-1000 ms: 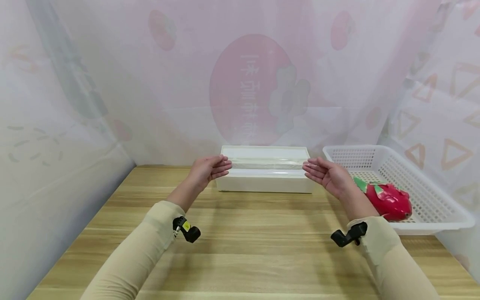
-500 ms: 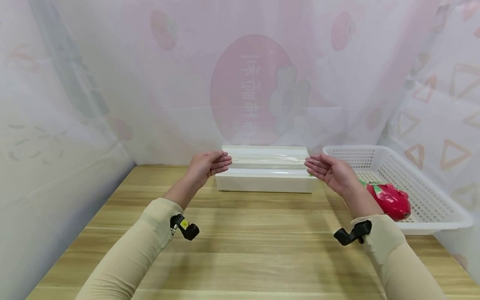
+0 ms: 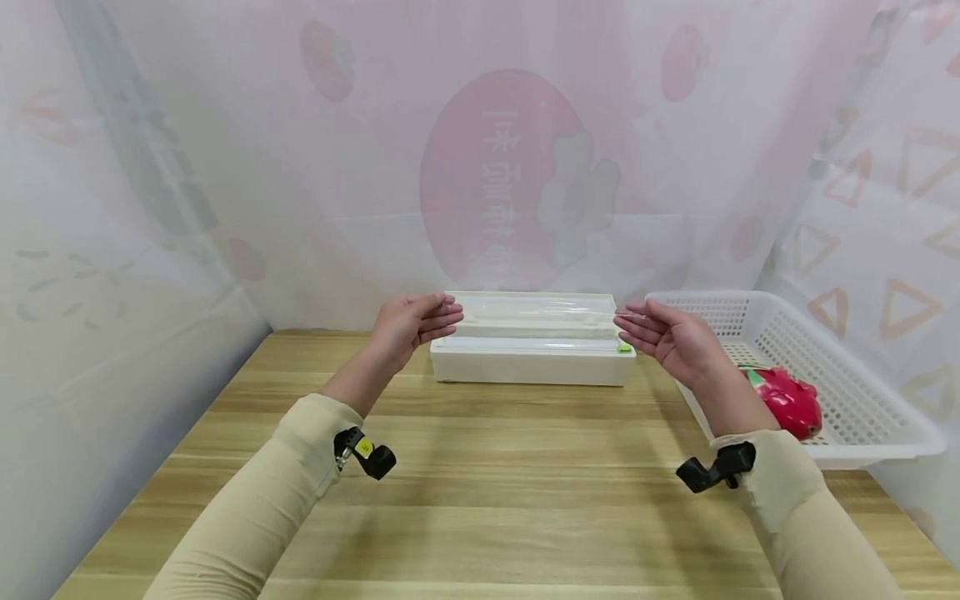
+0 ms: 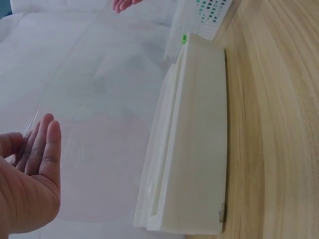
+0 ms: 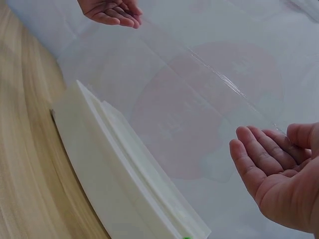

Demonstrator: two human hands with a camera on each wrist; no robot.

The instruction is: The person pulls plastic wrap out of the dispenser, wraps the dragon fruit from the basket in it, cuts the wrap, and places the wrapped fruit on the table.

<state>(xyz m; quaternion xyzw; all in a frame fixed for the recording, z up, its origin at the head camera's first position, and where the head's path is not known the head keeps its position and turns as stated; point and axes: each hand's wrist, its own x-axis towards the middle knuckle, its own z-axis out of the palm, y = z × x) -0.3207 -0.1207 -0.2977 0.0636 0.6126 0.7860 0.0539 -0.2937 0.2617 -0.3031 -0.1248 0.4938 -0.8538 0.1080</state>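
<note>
A sheet of clear cling film [image 5: 229, 85] is stretched between my two hands above a long white dispenser box [image 3: 528, 367]. My left hand [image 3: 408, 329] pinches one corner of the film between thumb and forefinger, its other fingers fairly straight. At the opposite corner, my right hand [image 3: 675, 340] pinches the film in the same way. The box's lid [image 3: 528, 302] stands raised at the back, and a whitish roll [image 3: 540, 327] shows in front of it. A small green slider [image 3: 625, 347] sits at the box's right end. Both hands are apart from the box.
To the right stands a white perforated basket [image 3: 877, 408] with a red dragon fruit [image 3: 786, 404] inside, partly behind my right forearm. The box rests near the back of a wooden table [image 3: 525, 500]. A printed curtain [image 3: 360, 192] hangs close behind it.
Both hands have risen slightly and moved a little apart, bringing the film's edge up. The green slider has come into view beside the right hand.
</note>
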